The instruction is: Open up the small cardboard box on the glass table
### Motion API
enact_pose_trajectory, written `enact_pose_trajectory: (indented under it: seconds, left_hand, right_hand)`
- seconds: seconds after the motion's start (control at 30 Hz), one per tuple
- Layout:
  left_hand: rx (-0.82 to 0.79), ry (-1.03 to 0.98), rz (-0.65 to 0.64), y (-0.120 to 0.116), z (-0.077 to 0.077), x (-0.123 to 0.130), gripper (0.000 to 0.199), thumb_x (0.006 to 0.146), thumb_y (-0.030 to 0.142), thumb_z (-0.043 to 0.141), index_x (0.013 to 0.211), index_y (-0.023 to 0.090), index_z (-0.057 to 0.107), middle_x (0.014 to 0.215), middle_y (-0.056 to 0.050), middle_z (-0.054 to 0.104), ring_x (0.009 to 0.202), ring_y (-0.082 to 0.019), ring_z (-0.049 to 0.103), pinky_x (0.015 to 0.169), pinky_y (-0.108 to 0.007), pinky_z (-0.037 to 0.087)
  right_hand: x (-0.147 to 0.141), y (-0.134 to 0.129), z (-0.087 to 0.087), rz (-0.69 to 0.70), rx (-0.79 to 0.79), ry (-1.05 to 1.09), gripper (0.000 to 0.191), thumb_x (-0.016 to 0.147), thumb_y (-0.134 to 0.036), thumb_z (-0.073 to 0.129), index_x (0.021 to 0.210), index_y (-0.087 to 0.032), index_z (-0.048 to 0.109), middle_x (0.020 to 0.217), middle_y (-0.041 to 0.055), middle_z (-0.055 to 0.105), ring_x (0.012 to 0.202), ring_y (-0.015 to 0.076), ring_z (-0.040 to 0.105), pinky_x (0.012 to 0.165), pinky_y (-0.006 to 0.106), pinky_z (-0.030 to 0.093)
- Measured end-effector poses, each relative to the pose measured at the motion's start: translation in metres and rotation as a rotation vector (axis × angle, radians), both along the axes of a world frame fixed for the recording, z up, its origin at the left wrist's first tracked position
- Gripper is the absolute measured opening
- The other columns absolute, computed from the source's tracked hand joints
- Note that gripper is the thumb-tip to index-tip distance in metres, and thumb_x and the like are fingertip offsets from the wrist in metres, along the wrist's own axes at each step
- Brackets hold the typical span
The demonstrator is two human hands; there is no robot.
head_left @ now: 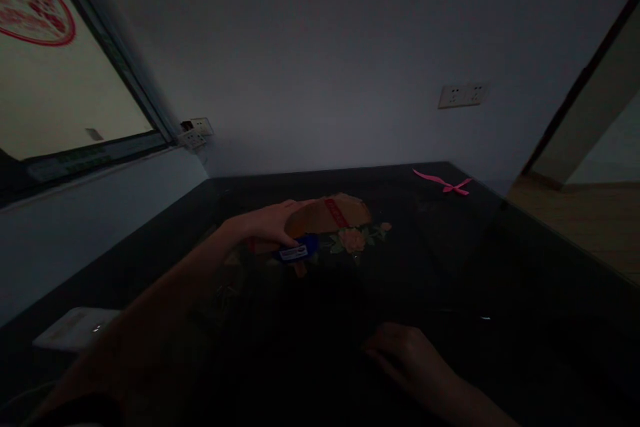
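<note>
My left hand (273,222) reaches to the middle of the dark table, closed around the left end of a brown paper-like packet (315,217) with a red strip across it. Its thumb lies in front, at the upper edge of a small blue packet (300,249) with a white label. Whether the blue packet is gripped too, I cannot tell. My right hand (407,353) rests low near the front of the table, fingers loosely curled together, with nothing seen in them. Dim light hides much of its underside.
A printed flower (352,240) shows on the dark tabletop (425,260). Toward the back right corner lies a pink ribbon (447,185). A white flat object (70,328) is beside my left forearm. Wall sockets (463,95) are behind the table; a window (75,80) is left.
</note>
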State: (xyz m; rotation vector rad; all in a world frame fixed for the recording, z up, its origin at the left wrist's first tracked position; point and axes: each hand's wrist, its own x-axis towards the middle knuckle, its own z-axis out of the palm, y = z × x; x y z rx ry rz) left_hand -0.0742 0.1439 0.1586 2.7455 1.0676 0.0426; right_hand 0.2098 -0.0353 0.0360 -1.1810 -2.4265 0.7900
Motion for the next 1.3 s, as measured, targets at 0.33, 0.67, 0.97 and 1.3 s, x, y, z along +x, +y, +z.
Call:
enact_pose_trajectory:
  seconds: [0.33,0.67,0.97,1.3]
  left_hand:
    - [-0.082,0.084,0.262,0.027,-0.039,-0.139,0.102,0.064,0.054,0.063,0.143,0.017,0.01,0.144,-0.014,0.03,0.128,-0.031,0.035,0.102,-0.042,0.032]
    - [-0.116,0.094,0.282,0.034,-0.049,-0.16,0.104,0.064,0.053,0.064,0.143,0.013,0.008,0.146,-0.016,0.025,0.131,-0.029,0.031,0.103,-0.039,0.032]
    - [-0.074,0.086,0.275,0.042,-0.052,-0.163,0.105,0.063,0.052,0.065,0.144,0.017,0.008,0.145,-0.014,0.028,0.13,-0.03,0.032,0.105,-0.04,0.029]
    - [0.003,0.129,0.239,0.031,-0.046,-0.147,0.101,0.06,0.05,0.066,0.142,0.017,0.017,0.143,-0.015,0.032,0.126,-0.03,0.036,0.102,-0.039,0.032]
  right_hand:
    - [-0.002,0.004,-0.01,0.005,-0.004,-0.026,0.026,0.089,-0.02,0.042,0.094,-0.02,0.068,0.089,0.0051,0.068,0.08,0.0165,0.064,0.071,0.026,0.048]
    - [0.003,0.011,-0.014,-0.041,0.007,-0.052,0.027,0.089,-0.021,0.042,0.092,-0.021,0.068,0.089,0.0042,0.069,0.08,0.0163,0.064,0.071,0.026,0.049]
    - [0.001,0.011,-0.009,-0.063,0.006,-0.076,0.026,0.089,-0.022,0.043,0.094,-0.02,0.068,0.09,0.0045,0.069,0.081,0.0166,0.064,0.071,0.026,0.049]
    - [0.003,0.011,-0.012,-0.054,0.041,-0.055,0.026,0.09,-0.024,0.042,0.093,-0.02,0.068,0.091,0.0044,0.069,0.083,0.0165,0.064,0.074,0.026,0.048]
